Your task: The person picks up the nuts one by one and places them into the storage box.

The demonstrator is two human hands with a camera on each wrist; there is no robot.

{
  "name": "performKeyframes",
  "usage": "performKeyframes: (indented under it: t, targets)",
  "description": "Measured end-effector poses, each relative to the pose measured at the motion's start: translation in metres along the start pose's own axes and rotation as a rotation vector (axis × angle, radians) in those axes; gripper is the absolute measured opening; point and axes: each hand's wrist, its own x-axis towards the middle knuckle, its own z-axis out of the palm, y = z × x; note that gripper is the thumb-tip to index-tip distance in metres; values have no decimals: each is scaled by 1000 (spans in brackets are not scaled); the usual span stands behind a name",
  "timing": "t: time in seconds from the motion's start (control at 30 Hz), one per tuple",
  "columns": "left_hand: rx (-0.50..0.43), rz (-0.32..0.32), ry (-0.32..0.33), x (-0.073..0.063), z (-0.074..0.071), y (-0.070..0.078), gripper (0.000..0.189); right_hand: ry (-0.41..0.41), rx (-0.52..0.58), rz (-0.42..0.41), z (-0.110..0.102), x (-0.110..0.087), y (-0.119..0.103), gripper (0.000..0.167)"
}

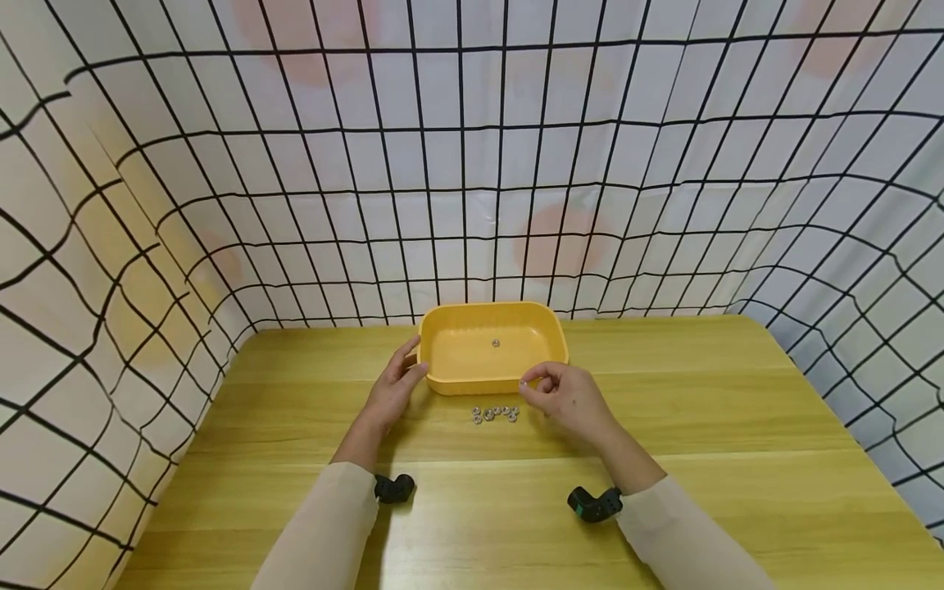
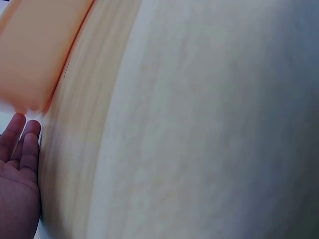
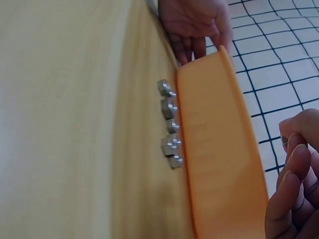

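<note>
a yellow, rounded-rectangular, smooth-walled tray (image 1: 468,362) sits upright on the pale wood-grained table (image 1: 472,516), opening upward, its long axis running left to right across the person's front. just before its near wall, a loose row of small silver metal hex nuts (image 1: 488,415) lies along that same axis; one lone silver nut (image 1: 496,343) rests inside, towards the far side. the left hand (image 1: 389,395) touches the tray's left end with fingers nearly straight and spread from the thumb. the right hand (image 1: 574,401) pinches a tiny silver metal piece (image 1: 523,383) between thumb and forefinger at the near right corner, partly covering that rim; which way the piece faces is too small to tell. white cloth with a black grid (image 1: 479,164) rises behind the tray.
</note>
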Motion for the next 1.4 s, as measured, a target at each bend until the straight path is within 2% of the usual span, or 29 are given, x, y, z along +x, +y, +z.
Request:
performKeyframes:
  t: [0.37, 0.53, 0.8, 0.9, 1.13, 1.4]
  targets:
    - [-7, -11, 1, 0, 0, -2, 53, 43, -48, -27, -3, 17, -15, 15]
    - [-6, -1, 2, 0, 0, -2, 54, 42, -49, -74, -4, 27, -21, 14]
    - [-5, 13, -4, -1, -1, 0, 56, 32, -26, -63, 0, 42, -27, 18]
    - [-15, 0, -14, -3, -1, 6, 57, 26, -20, -69, 2, 48, -28, 18]
    - [-29, -8, -32, -17, 0, 31, 59, 27, -9, -52, 9, 61, -30, 20]
    - [-34, 3, -32, -20, 0, 34, 57, 14, 17, -52, 15, 73, -26, 18]
